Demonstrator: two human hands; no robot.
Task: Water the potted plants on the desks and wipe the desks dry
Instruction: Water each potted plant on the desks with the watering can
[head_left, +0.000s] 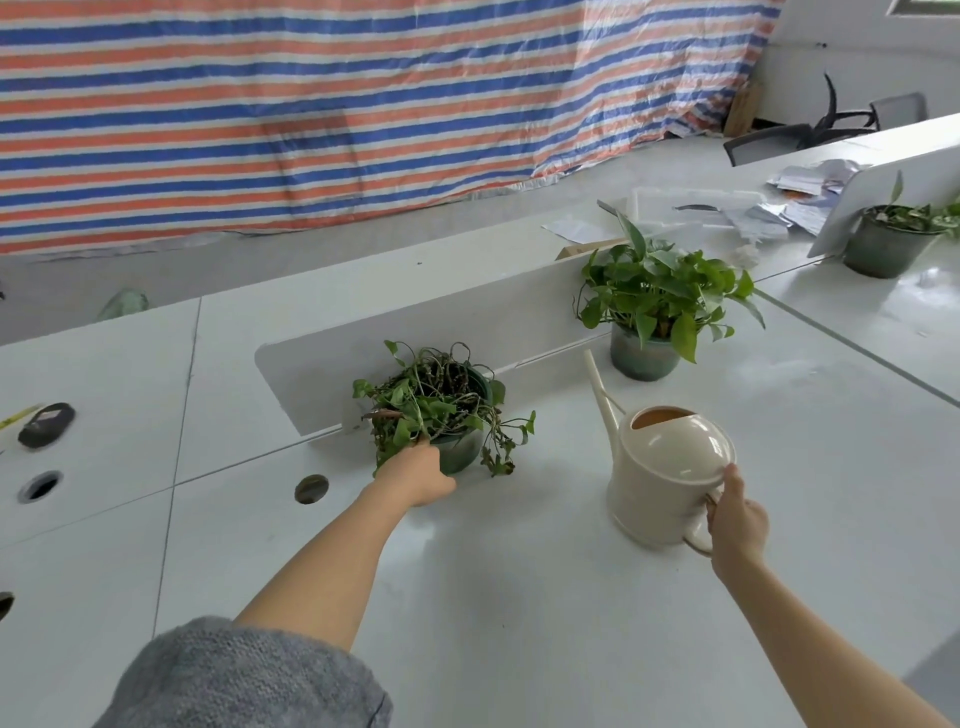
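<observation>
Your right hand (735, 519) is curled tight round the handle of the cream watering can (670, 467), which sits mid-worktop (519, 597) with its spout aimed at the back divider (415, 332). Your left hand (421, 475) reaches the drooping plant (431, 400) in its green pot (465, 452) by the divider. Leaves hide its fingers, so I cannot tell whether they grip. The can likely sloshes and weighs on the wrist, so keep to the handle. Steady the pot by its wall, not the limp stems.
</observation>
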